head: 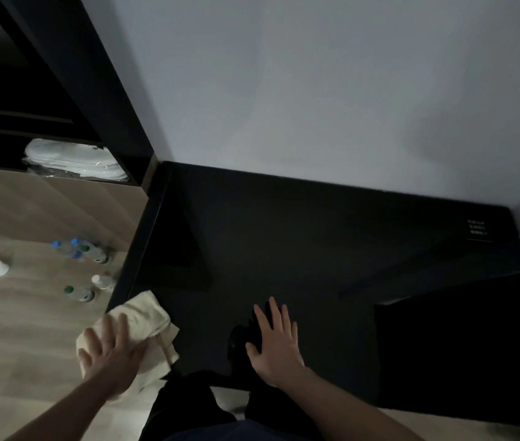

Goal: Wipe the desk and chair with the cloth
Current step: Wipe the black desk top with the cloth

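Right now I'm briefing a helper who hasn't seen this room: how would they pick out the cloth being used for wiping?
Find the black desk set against the grey wall. At its near left corner, the left hand presses flat on the cloth. It is cream and crumpled, overhanging the desk edge, unlike the white folded linens wrapped in plastic on the dark shelf.

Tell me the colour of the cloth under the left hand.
The cloth is cream or off-white, plain, seen in the head view.
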`<action>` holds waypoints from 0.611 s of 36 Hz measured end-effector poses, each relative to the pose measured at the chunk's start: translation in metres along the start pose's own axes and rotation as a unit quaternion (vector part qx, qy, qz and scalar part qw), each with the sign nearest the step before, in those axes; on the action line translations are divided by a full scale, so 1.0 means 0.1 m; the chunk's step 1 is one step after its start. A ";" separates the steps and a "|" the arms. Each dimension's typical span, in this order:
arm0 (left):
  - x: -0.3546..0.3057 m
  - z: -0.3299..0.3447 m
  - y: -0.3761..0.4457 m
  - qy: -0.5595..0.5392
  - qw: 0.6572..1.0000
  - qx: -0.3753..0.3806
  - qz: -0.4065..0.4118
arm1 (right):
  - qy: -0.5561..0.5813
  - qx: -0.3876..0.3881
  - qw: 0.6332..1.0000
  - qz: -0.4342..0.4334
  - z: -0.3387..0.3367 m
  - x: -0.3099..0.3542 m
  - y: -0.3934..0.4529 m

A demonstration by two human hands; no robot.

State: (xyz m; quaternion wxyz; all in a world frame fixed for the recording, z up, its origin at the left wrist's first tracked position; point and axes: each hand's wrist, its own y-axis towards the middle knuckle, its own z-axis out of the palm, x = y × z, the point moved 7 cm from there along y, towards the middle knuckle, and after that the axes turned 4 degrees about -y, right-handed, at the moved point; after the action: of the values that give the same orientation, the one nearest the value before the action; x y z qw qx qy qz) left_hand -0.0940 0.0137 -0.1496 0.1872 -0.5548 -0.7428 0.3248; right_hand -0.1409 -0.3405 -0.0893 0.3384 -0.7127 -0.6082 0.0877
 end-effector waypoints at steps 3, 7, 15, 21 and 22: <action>-0.03 -0.09 0.10 0.020 0.999 -0.020 0.042 | 0.011 -0.005 1.000 0.015 0.02 0.19 0.14; -0.04 -0.27 0.32 0.042 0.992 -0.024 0.113 | 0.042 0.006 0.998 0.048 0.09 0.43 0.29; -0.38 -0.75 0.98 0.109 0.964 -0.018 0.242 | 0.046 0.003 0.994 0.098 0.19 0.99 0.62; -0.96 -1.24 1.42 0.141 0.959 -0.034 0.245 | 0.055 -0.004 0.990 0.133 0.16 1.19 0.89; -1.06 -1.31 1.50 0.148 0.957 -0.037 0.247 | 0.056 -0.006 0.989 0.136 0.14 1.21 0.93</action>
State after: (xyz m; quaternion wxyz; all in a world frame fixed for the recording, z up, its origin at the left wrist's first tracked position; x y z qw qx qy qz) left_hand 0.1280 -0.0244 -0.1504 0.1886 -0.7691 -0.5581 0.2478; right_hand -0.0440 -0.2264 -0.1201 0.3524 -0.7948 -0.4858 0.0893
